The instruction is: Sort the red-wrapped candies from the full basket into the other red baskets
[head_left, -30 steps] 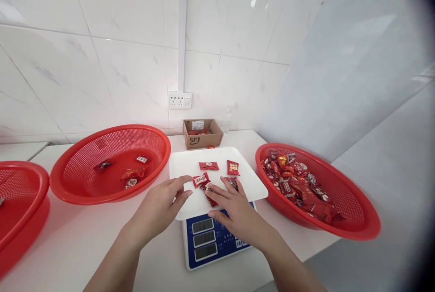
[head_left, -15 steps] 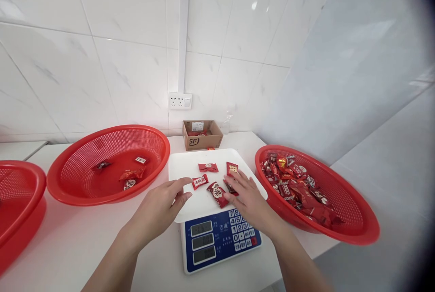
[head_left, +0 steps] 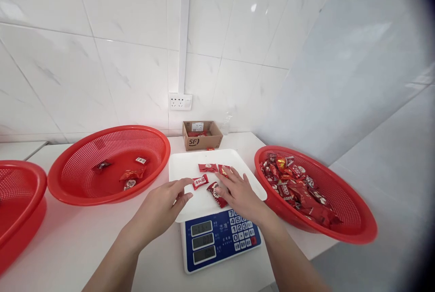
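Observation:
My left hand (head_left: 166, 203) is at the left side of the white weighing pan (head_left: 183, 160), thumb and forefinger apart. The forefinger's tip is right by a small red candy (head_left: 200, 182); whether they touch I cannot tell. Over the pan's right half my right hand (head_left: 242, 194) lies palm down with its fingers spread. Its fingers partly cover a red and yellow candy (head_left: 223, 169), and its thumb rests over a larger dark red candy (head_left: 215, 194). Behind them is a flat red candy packet (head_left: 207, 167). Anything under the right palm is hidden.
The scale's blue panel (head_left: 222, 237) faces me. A red basket (head_left: 353, 233) heaped with candies stands at right. To the left are another red basket (head_left: 81, 199) with several candies and a red basket (head_left: 27, 210) cut off by the frame. A cardboard box (head_left: 207, 142) stands behind the pan.
My right hand has moved left across the pan, and the red and yellow candy has shifted left with it, close to the flat packet. The left hand has stayed in place.

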{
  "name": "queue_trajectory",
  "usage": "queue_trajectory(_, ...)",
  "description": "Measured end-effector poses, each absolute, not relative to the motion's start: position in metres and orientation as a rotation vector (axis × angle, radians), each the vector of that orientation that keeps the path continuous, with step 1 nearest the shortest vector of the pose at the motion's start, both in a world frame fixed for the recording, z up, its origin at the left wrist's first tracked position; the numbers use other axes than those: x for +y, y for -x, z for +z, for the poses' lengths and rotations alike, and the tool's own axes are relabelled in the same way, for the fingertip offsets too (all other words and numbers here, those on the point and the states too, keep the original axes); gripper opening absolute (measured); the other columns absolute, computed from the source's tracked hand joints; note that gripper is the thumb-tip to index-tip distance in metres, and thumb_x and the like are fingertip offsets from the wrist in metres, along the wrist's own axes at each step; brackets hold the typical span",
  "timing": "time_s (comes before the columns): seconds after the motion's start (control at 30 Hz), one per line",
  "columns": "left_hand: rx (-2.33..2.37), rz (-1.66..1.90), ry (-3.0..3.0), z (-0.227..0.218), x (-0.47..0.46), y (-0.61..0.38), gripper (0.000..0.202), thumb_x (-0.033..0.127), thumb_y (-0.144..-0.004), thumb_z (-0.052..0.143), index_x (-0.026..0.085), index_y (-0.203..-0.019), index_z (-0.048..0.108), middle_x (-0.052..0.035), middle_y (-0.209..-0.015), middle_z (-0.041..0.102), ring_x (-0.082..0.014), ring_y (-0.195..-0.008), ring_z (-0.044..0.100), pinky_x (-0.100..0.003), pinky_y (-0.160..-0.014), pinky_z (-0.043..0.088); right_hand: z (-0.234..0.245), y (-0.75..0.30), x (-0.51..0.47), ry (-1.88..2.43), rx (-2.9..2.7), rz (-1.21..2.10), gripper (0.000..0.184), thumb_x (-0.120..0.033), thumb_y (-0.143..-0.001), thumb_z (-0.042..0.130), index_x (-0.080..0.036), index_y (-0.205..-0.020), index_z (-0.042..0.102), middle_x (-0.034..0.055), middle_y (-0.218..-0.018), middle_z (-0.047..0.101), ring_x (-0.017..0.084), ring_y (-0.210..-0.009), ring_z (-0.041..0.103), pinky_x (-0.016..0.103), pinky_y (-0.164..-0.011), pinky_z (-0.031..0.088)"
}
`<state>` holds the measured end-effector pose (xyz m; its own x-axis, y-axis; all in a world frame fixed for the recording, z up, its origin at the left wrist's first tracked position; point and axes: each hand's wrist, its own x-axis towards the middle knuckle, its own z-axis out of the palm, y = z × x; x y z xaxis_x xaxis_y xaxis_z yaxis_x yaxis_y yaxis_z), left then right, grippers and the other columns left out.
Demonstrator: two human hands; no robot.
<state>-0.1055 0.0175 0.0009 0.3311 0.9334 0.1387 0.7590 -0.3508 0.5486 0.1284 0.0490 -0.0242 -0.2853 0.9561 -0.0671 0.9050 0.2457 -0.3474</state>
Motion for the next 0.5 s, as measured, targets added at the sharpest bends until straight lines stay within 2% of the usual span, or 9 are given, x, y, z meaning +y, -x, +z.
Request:
queue_trajectory(0.13, 1.474, 0.618, -2.205, 0.000, 0.016, 0.105, 0.033, 0.037, -0.090, 0.036, 0.028, -0.117, 0.053, -0.0022, -0.092, 0.068, -0.0192, -0.076, 0.063, -0.028, -0.064, 0.045, -0.021, -0.106, 0.044, 1.538, -2.533, 0.475, 0.056, -0.061, -0.088, 0.026, -0.037, -0.137, 0.035, -0.0013, -0.153, 0.015, 0.029, -0.139, -0.003, 0.060, -0.106, 0.001)
queue_trajectory(0.37, 1.468, 0.615, -2.165, 0.001, 0.016, 0.105, 0.033, 0.036, -0.090, 0.037, 0.029, -0.118, 0.053, -0.0026, -0.093, 0.068, -0.0191, -0.077, 0.063, -0.029, -0.065, 0.045, -0.018, -0.105, 0.044, 1.510, -2.530, 0.482, 0.049, -0.057, -0.090, 0.027, -0.034, -0.127, 0.050, -0.0008, -0.144, 0.038, 0.031, -0.139, 0.006, 0.062, -0.105, -0.002)
queue_trajectory(0.43, 1.470, 0.600, -2.166, 0.001, 0.016, 0.105, 0.034, 0.037, -0.090, 0.037, 0.028, -0.118, 0.052, -0.0028, -0.093, 0.068, -0.0195, -0.078, 0.063, -0.029, -0.066, 0.046, -0.016, -0.110, 0.048, 1.539, -2.508, 0.502, 0.051, -0.059, -0.089, 0.026, -0.033, -0.126, 0.051, -0.0003, -0.145, 0.036, 0.031, -0.139, 0.008, 0.061, -0.105, -0.001)
queue_trajectory(0.5, 1.468, 0.585, -2.173, 0.001, 0.016, 0.104, 0.034, 0.037, -0.090, 0.036, 0.028, -0.119, 0.052, -0.0031, -0.095, 0.068, -0.0201, -0.080, 0.063, -0.030, -0.067, 0.046, -0.015, -0.114, 0.054, 1.556, -2.479, 0.503, 0.055, -0.061, -0.088, 0.023, -0.033, -0.130, 0.047, -0.0004, -0.147, 0.032, 0.030, -0.139, 0.009, 0.060, -0.106, 0.001)
